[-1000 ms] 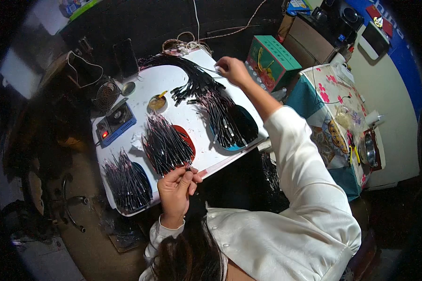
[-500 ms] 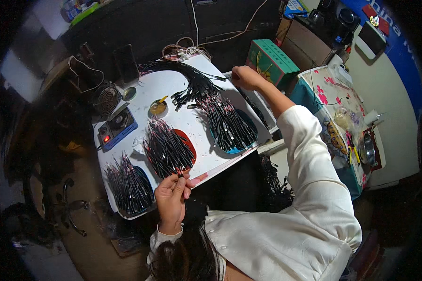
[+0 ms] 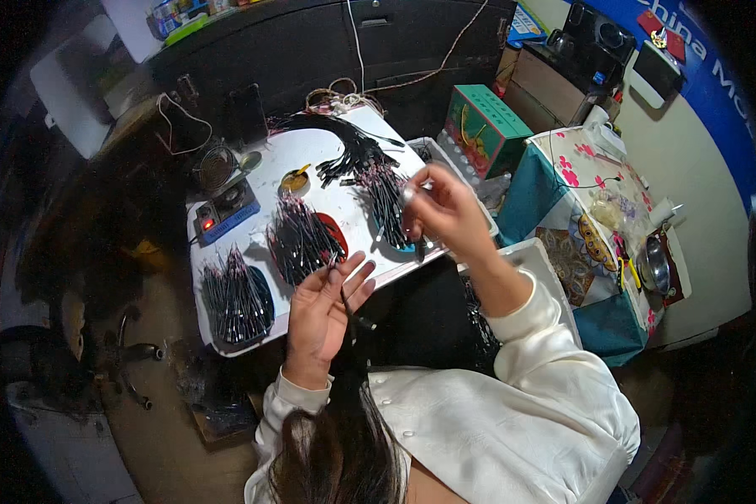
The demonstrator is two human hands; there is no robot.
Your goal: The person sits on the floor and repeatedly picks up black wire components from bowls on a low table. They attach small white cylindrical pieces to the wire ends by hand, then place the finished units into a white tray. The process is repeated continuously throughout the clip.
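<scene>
My left hand pinches a short black cable between thumb and forefinger, its other fingers spread; a small plug end hangs below. Over the table's right front edge, my right hand has bent, closed fingers, somewhat blurred, and a small black piece shows under the fingertips. Bundles of black cables with reddish stripped ends stand in rows: a left bundle, a middle bundle in a red tray, and a right bundle partly behind my right hand.
More loose black cables lie at the back of the white table. A blue soldering-type device with a red light and a small round tin stand there. Right of it are a white bin, a green box and a flowered cloth-covered table.
My right hand has come back from the bin beyond the table's right side toward the front edge. My left hand has risen slightly and its fingers have opened out around the cable. The view has shifted.
</scene>
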